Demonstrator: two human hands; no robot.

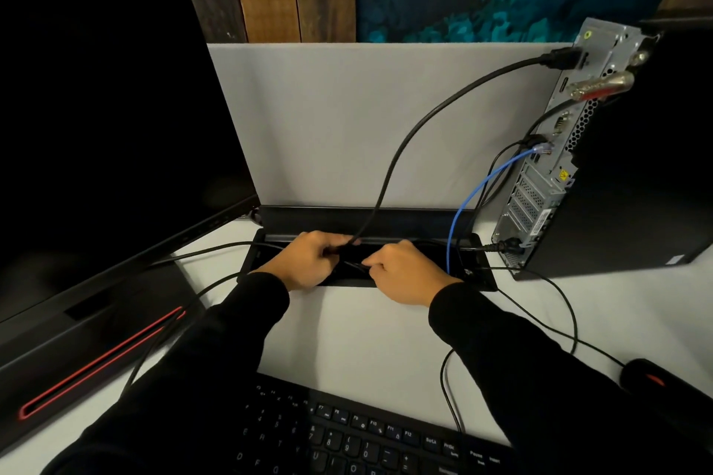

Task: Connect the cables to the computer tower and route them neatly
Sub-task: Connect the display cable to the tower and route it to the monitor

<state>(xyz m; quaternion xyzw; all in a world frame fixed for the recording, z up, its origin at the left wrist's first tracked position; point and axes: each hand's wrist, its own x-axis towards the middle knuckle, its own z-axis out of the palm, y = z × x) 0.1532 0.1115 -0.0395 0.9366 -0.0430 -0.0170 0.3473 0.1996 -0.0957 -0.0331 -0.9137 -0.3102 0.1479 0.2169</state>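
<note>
Gripping thick black cable (389, 173) with left hand (304, 262), pinching thin cable (355, 265) with right hand (405, 274), centre frame; probably stiff, springy; holding near slack.
</note>
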